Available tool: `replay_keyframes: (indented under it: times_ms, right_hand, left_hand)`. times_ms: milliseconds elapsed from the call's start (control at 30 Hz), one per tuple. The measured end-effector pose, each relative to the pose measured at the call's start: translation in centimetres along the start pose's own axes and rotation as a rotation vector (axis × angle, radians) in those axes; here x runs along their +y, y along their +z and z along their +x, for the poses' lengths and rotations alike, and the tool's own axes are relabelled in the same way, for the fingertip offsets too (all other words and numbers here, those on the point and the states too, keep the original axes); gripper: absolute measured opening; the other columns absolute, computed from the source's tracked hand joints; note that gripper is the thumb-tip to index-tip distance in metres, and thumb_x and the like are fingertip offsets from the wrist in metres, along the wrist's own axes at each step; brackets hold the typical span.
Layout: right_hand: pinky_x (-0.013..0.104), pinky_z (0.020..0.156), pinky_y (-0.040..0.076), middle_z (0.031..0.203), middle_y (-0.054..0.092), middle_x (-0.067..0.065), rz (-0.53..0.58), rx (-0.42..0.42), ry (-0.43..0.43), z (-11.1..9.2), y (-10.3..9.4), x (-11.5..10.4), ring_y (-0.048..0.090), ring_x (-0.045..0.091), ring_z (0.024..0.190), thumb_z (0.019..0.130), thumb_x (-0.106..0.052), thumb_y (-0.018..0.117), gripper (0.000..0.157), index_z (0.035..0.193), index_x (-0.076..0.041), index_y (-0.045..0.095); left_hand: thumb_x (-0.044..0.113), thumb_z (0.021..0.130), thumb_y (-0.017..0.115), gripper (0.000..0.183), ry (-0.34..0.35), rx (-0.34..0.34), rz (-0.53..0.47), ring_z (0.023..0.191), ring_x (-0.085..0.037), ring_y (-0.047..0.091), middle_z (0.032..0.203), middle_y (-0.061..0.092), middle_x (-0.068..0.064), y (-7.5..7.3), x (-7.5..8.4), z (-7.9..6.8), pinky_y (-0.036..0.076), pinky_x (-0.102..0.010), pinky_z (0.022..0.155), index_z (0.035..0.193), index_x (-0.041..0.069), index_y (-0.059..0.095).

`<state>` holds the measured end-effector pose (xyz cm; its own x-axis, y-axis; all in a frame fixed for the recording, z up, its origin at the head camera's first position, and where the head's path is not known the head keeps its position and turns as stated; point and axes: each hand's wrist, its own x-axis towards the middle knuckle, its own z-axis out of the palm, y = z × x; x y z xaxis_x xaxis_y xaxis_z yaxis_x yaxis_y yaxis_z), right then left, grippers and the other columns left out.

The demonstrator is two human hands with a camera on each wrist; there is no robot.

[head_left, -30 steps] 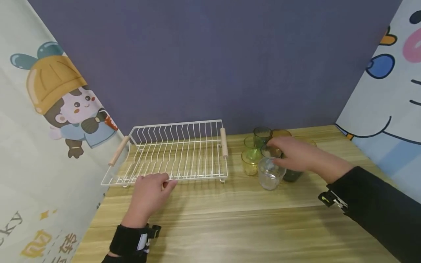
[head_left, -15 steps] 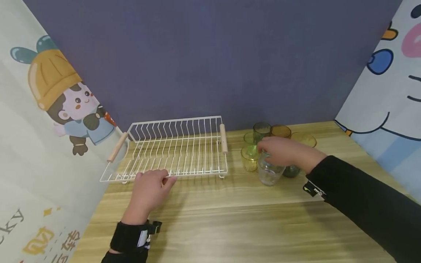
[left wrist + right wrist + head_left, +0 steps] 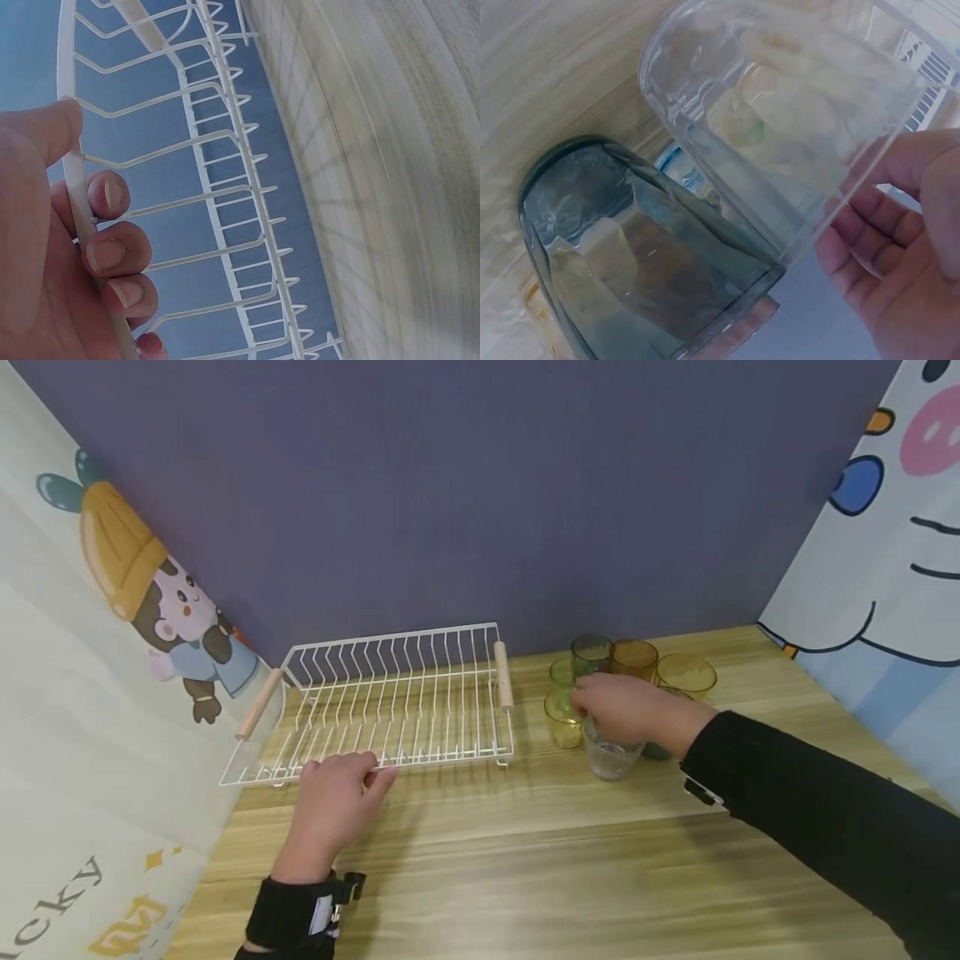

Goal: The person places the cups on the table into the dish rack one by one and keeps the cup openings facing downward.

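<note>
White printed sheet (image 3: 82, 718): at far left, bearing a cartoon figure in a yellow hat and blue clothes, with lettering lower down.
White wire dish rack with pale wooden handles (image 3: 453, 760): standing on the left half of the worktop, near the back; one handle at each end.
Left grip (image 3: 335, 806): clenched round the rack's white front rail (image 3: 67, 60), fingertips curled over; black cuff and strapped device at the wrist.
Dark violet-blue backdrop (image 3: 450, 493): rising behind the rack and the glasses.
Light wood-grain worktop (image 3: 525, 860): under the rack and all the glasses.
Pale yellow glass tumbler (image 3: 561, 733): right of the rack, at the left front of the cluster.
Dark green glass tumbler (image 3: 590, 652): farther back, near the backdrop.
Clear colourless glass tumbler (image 3: 611, 762): upright on the worktop, at the front of the cluster, just below the fingers.
Right grip (image 3: 630, 706): fingers bent at the clear tumbler's rim; whether grasping or only touching, cannot tell.
Amber-brown glass tumbler (image 3: 633, 660): behind the right wrist, beside the dark green one.
Smoky blue-grey glass tumbler (image 3: 645, 255): just beside the clear one, partly hidden from above.
Wide yellow glass tumbler (image 3: 688, 673): rightmost of the cluster.
Black sleeve (image 3: 817, 827): reaching in from the right edge.
</note>
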<state>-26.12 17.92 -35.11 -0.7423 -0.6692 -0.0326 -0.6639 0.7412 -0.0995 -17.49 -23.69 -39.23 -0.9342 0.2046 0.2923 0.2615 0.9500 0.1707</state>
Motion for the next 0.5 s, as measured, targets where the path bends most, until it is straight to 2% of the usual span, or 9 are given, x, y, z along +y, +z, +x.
replay_keyframes:
  times_ms: [200,500]
  right_hand:
    - [0.038,0.078,0.05,0.095,0.06,0.0,-0.005,-0.09,0.008,0.14,-0.22,-0.12,0.058,0.017,0.086,0.092,0.02,0.052,0.037,0.102,-0.012,0.067]
    - [0.045,0.088,0.056,0.111,0.072,0.008,0.078,-0.109,0.042,-0.05,-0.71,-0.19,0.068,0.032,0.107,0.086,0.023,0.05,0.049,0.116,-0.008,0.074]
  left_hand:
    - [0.043,0.101,0.065,0.046,0.001,0.006,-0.005,0.061,-0.017,0.039,0.061,0.039,0.004,0.09,0.02,-0.01,0.028,-0.044,0.074,0.068,0.02,0.042]
    - [0.043,0.101,0.065,0.045,-0.002,0.009,0.002,0.062,-0.018,0.04,0.062,0.039,0.004,0.13,-0.08,0.04,0.029,-0.044,0.074,0.069,0.021,0.042]
